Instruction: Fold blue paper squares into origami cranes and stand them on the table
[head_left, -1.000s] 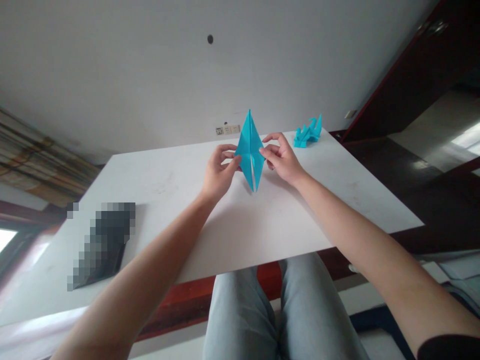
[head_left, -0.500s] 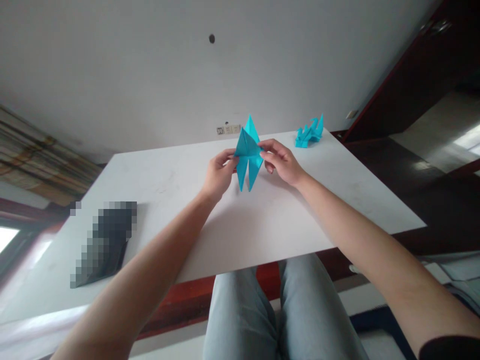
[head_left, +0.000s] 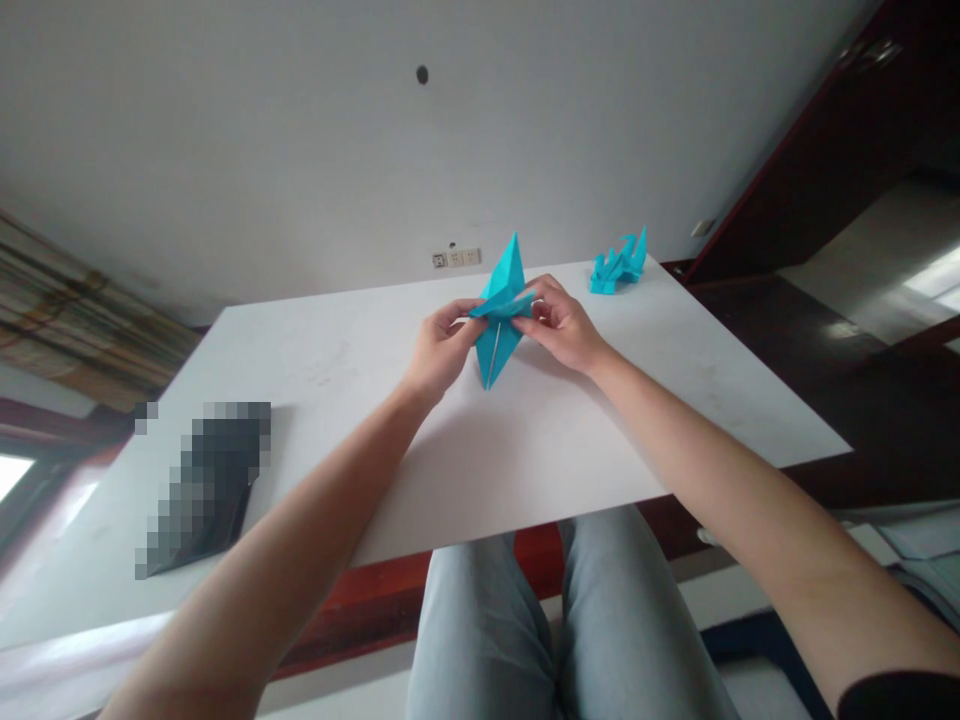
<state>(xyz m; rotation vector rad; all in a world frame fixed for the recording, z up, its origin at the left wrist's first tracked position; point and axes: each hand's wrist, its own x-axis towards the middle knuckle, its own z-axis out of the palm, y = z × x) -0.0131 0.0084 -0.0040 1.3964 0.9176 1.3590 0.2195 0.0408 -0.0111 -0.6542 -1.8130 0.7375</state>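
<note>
Flap of blue origami paper [head_left: 501, 345] now lying sideways across model's middle, no longer pointing up. Pixelated dark object [head_left: 206, 490] lying at lower left on white table [head_left: 337, 420], well apart from hands. Left hand [head_left: 442, 350] pinching paper's left corner between thumb and fingers. Paper held up at upper centre, tilting between hands, blocking nothing. Wall socket strip [head_left: 456, 258] showing just behind. Right hand [head_left: 562, 325] gripping flap's right end. Folded blue origami figure [head_left: 619, 270] sitting near table's far edge, upper right, just beyond right hand.
</note>
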